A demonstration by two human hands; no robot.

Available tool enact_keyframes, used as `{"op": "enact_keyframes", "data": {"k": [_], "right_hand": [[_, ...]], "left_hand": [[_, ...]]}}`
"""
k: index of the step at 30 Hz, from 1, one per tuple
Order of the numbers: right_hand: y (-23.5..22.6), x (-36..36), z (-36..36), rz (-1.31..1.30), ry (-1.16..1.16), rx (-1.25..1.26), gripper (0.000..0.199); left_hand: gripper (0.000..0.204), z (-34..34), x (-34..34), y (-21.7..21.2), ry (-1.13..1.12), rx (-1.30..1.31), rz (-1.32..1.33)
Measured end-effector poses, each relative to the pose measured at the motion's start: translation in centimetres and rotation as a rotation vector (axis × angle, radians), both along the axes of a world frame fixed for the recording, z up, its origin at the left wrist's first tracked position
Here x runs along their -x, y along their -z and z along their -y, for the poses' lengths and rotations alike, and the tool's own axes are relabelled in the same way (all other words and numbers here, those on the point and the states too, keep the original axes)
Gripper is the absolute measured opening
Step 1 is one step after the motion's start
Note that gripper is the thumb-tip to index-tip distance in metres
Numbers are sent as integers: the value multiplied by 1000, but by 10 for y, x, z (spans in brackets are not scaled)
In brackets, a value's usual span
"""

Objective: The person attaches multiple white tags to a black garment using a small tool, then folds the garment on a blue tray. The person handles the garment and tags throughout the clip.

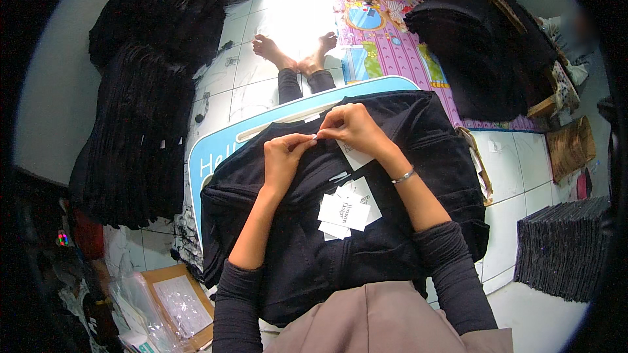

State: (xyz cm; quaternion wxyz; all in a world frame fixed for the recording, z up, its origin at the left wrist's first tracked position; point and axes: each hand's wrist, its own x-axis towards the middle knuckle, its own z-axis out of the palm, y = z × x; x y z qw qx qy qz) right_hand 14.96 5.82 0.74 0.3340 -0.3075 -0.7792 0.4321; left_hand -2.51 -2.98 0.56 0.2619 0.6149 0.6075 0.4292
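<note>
Black garments (294,248) lie piled over a light blue folding lap table (386,83). Above the far part of the pile, my left hand (283,160) and my right hand (356,129) meet fingertip to fingertip, both pinched closed. Between them is a tiny whitish piece (314,136), too small to name. A white paper tag (355,155) shows just beneath my right hand; whether it is joined to the pinched piece I cannot tell. Closer to me, several loose white tags (343,212) overlap in a small heap on the black cloth. A small white label (312,117) lies at the far edge.
Tall stacks of black garments (134,137) stand at the left. More black cloth (468,52) lies on a colourful mat (392,46) at the far right. A neat black stack (562,248) stands right, below a brown paper bag (571,147). Cardboard with clear plastic (176,307) lies lower left.
</note>
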Motion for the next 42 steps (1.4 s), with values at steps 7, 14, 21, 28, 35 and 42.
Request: {"op": "enact_keyframes", "data": {"k": [7,14,21,28,35,42], "right_hand": [[-11,-7,3,103,11,103,27],[-8,-20,-7,166,-24,243,18],[5,2,-3,-71,-175,231,19],[-3,-13,-12,159,8,70,16],[-6,-1,-7,151,-31,30,19],[-1,8,-2,82,27,105,21]], "left_hand": [[14,0,-4,-1,-26,-17,-7],[32,-1,-3,6,-39,-3,109],[30,0,1,7,-55,35,101],[25,-2,2,11,-48,5,164],[23,-3,3,16,-44,25,200],[21,-3,3,13,-46,32,169]]}}
